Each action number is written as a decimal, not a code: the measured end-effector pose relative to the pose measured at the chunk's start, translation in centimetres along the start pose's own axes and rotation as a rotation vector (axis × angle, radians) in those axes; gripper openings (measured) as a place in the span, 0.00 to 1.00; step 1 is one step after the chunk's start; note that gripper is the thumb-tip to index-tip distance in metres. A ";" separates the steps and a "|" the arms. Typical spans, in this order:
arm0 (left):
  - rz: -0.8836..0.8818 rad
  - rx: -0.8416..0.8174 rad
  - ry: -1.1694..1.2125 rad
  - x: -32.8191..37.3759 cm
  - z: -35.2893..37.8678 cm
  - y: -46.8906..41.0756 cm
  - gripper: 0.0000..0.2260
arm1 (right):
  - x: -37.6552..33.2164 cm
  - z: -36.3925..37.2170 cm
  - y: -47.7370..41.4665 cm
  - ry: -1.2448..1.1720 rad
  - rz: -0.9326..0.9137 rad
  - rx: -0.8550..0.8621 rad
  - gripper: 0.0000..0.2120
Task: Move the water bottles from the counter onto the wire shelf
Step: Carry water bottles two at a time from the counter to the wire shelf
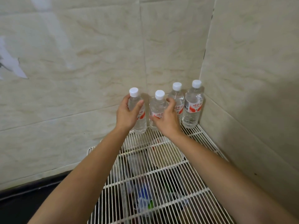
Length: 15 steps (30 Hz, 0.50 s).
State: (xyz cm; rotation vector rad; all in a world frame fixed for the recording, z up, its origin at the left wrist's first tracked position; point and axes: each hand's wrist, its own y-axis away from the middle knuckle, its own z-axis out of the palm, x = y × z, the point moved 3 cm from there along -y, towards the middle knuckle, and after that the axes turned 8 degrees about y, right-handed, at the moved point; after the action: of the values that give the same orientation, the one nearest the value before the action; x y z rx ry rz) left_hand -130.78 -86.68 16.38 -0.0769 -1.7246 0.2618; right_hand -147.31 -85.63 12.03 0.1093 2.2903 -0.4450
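Note:
Several clear water bottles with white caps and red-and-white labels stand upright in a row along the back of the white wire shelf (196, 161), near the wall corner. My left hand (127, 114) is wrapped around the leftmost bottle (140, 125), whose base rests at the shelf's back left edge. My right hand (168, 122) curls around the second bottle (157, 105), thumb in front and fingers on its right side. The third bottle (177, 94) and the fourth bottle (192, 110) stand free to the right, the fourth tight in the corner.
Beige tiled walls meet in a corner right behind the bottles. A dark counter (24, 206) lies at the lower left. Under the shelf's wires I see a white bowl (165, 155) and blurred containers (144, 196). The shelf's front half carries nothing.

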 end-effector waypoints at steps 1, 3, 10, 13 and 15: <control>-0.006 0.001 0.004 0.0 0.0 -0.1 0.22 | 0.2 -0.2 -0.2 0.019 -0.013 -0.001 0.43; -0.027 0.002 0.015 0.0 0.0 -0.2 0.22 | 0.4 -0.6 -0.6 0.059 -0.021 -0.020 0.42; -0.017 -0.049 -0.003 0.1 1.4 0.3 0.26 | 0.8 -1.3 -0.3 0.214 -0.031 -0.021 0.48; 0.003 -0.121 -0.012 -0.5 1.5 1.0 0.26 | 1.6 -0.8 1.1 0.185 -0.078 -0.004 0.51; -0.017 -0.200 0.043 -1.2 1.3 1.5 0.27 | 2.1 -0.3 2.4 0.137 -0.101 0.003 0.50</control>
State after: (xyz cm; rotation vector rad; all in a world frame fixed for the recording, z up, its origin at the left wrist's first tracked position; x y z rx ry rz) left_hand -131.96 -85.67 14.75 -0.2128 -1.7033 0.0732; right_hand -148.40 -83.44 10.04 0.0260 2.4377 -0.5068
